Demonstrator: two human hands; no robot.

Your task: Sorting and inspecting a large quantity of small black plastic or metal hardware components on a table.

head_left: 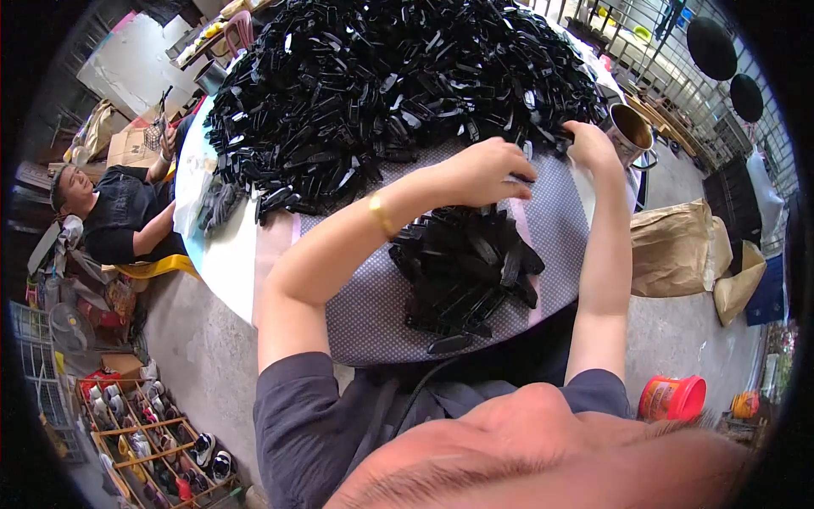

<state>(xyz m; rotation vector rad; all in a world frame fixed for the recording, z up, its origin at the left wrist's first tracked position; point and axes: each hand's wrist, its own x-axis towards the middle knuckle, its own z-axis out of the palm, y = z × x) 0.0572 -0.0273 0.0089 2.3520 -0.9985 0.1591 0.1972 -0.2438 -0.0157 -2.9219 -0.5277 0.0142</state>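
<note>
A large heap of glossy black plastic pieces [398, 85] covers the far part of the round table. Over the near edge of this heap, my left hand [490, 174] is closed on a small black plastic piece [520, 178]. Below that hand, close to my body, lies a smaller pile of similar black pieces [466, 271]. My right hand [592, 146] is at the heap's right edge, beside a metal mug, its fingertips bent together against the pieces. What those fingertips hold, if anything, is too small to make out.
The metal mug [627, 131] stands at the table's right rim. Across to the left, another person [127, 204] sits by the table [229, 280]. Brown paper bags [674, 250] and a red bucket [672, 397] are on the right floor; a shoe rack [148, 441] stands lower left.
</note>
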